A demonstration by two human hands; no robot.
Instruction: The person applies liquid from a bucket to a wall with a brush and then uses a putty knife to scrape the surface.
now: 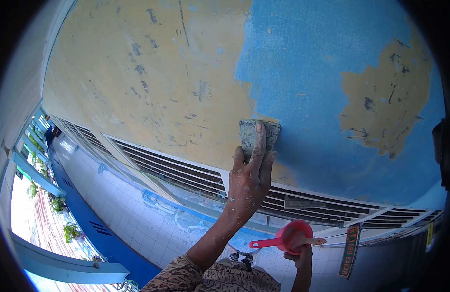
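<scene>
My left hand [249, 177] presses a putty-crusted scraper [247, 130] flat against the wall, its index finger stretched along the blade. The scraper sits at the border between blue paint [303, 87] and a bare tan surface [186, 97]. Lower right, my right hand [304, 258] grips a red plastic dipper [286, 233] by its bowl, the handle pointing left. A paintbrush [316, 241] lies across the dipper's rim, its wooden handle sticking out to the right. Pale flecks speckle my left hand and forearm.
White louvred vents [171, 165] run below the painted wall. A hanging sign [349, 250] is at lower right. A tiled walkway [132, 204] stretches left, beside a blue low wall [93, 219] with potted plants [71, 232]. A second tan patch [385, 102] breaks the blue paint.
</scene>
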